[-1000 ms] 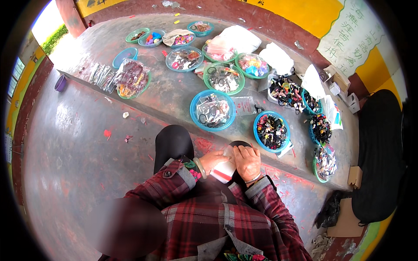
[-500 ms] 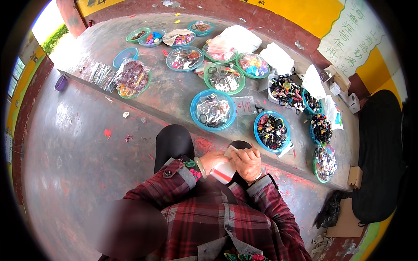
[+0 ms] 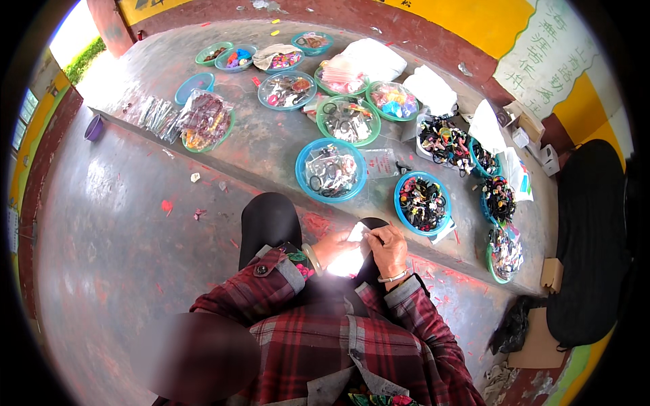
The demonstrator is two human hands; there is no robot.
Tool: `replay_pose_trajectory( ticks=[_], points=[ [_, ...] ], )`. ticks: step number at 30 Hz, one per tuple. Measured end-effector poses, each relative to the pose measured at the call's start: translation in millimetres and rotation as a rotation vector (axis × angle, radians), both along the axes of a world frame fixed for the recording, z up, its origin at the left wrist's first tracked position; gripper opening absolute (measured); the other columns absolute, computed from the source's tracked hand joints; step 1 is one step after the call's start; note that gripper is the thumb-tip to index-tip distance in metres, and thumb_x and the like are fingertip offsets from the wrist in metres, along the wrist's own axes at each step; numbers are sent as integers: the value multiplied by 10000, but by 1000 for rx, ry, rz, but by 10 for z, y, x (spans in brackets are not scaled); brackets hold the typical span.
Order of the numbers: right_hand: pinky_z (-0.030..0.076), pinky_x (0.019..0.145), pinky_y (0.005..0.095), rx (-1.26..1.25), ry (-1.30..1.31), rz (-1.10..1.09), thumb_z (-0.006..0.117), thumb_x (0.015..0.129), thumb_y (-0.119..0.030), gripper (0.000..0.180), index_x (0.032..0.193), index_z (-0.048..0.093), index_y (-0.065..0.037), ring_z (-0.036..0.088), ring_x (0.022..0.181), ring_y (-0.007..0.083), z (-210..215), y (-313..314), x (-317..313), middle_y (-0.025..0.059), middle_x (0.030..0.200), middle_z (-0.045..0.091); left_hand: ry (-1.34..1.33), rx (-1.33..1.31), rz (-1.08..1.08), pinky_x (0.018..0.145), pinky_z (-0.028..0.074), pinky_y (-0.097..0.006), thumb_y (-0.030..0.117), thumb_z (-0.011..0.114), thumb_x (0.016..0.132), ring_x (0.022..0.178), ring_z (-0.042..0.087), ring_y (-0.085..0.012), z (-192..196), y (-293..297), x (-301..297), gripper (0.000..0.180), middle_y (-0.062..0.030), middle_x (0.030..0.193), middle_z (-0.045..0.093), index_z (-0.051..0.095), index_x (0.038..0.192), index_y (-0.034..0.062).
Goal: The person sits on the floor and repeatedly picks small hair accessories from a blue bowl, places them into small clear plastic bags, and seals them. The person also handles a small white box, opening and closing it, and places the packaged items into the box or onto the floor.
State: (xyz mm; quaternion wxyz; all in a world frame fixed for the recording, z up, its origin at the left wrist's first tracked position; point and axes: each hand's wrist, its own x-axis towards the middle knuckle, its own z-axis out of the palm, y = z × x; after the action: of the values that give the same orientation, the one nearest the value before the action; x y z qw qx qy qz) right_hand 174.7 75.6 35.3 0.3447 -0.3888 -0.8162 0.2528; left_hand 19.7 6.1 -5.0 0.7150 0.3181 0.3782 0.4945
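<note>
A small whitish plastic packet lies over my lap between my two hands, its lower part washed out by bright glare. My left hand grips the packet from its left side, with a pale bangle at the wrist. At the packet's upper right edge, the thumb and fingers of my right hand are pinched together. Whether anything else sits in that pinch is too small to make out. Closest beyond my hands are a blue basket of dark hair ties and a blue bowl holding clear bags of hair ties.
On the raised concrete ledge stand several more bowls of small goods, with white sacks behind them. A purple pot is at far left. To the right lie a long black case, cardboard and a black plastic bag.
My right hand has shifted slightly, its fingers drawn closer in a pinch at the packet's edge. The packet has tilted, and glare now covers the red strip seen before.
</note>
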Motion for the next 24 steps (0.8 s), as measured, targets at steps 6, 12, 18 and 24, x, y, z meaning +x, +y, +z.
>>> replay_pose_trajectory(
  ticks=[6,12,18,24],
  points=[
    [394,721,370,351,-227,28,619,718,-145,88,793,645,-107,550,755,213,111,-82,-19,31,784,587,11,-56,54,716,483,-260,123,521,878,812,586,-114,-72,19,-5,211,-38,910,596,547,1050,4],
    [388,716,341,673,-280,129,617,659,-134,241,896,635,-93,535,777,168,213,-90,-15,16,896,566,-64,-179,46,723,469,-273,96,508,859,826,586,-126,77,6,-24,211,-47,944,602,560,1047,14],
    [390,715,334,692,-177,222,621,644,-116,263,903,617,-73,534,786,165,220,-109,-1,13,890,565,-135,-239,-12,704,468,-271,125,518,852,805,590,-126,129,-1,-26,227,-41,927,609,554,1052,24],
    [394,714,350,525,-136,136,625,663,-108,138,796,601,-82,553,749,199,195,-92,-15,24,771,574,-139,-229,12,713,471,-272,130,525,855,812,597,-132,107,6,-28,247,-50,933,615,550,1073,17]
  ],
)
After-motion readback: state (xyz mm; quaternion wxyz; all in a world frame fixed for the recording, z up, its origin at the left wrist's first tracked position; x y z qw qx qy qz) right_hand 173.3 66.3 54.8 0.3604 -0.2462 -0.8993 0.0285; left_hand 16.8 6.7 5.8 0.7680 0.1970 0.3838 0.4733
